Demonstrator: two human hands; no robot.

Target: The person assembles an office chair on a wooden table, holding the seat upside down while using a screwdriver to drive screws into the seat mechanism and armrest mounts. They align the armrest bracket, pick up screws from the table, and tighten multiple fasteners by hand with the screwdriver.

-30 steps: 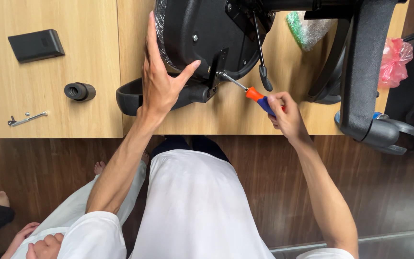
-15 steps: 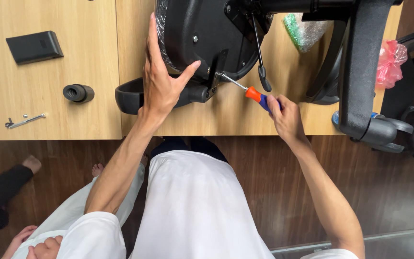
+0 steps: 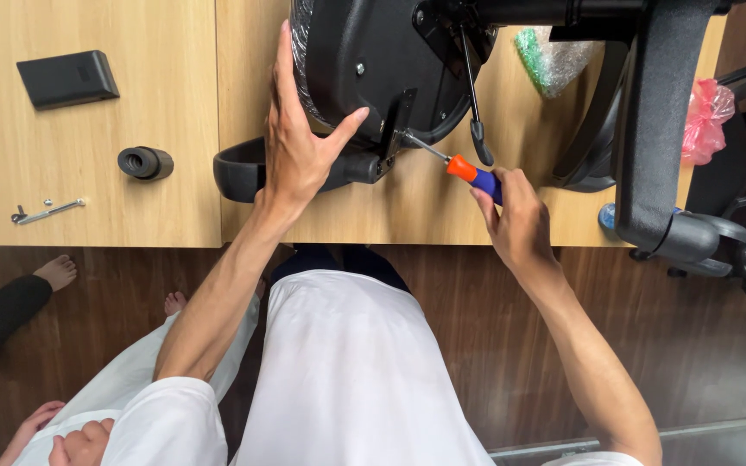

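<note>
1. Black plastic chair seat (image 3: 364, 60) lies on the wooden worktop (image 3: 131, 112), underside up, armrest (image 3: 243, 168) at the near edge.
2. My left hand (image 3: 300, 142) is spread flat against the seat, gripping nothing. My right hand (image 3: 515, 220) is closed round the orange-and-blue screwdriver (image 3: 464, 170), tip at the armrest bracket (image 3: 395, 125).
3. I'd say it's mid-assembly: this screw's going in, and loose hardware (image 3: 45, 210), a black ring (image 3: 144, 162) and a flat black part (image 3: 66, 78) wait unused.
4. Tight on the right with the chair base (image 3: 658, 138); left side has room. Someone's foot (image 3: 58, 272) is close below.
</note>
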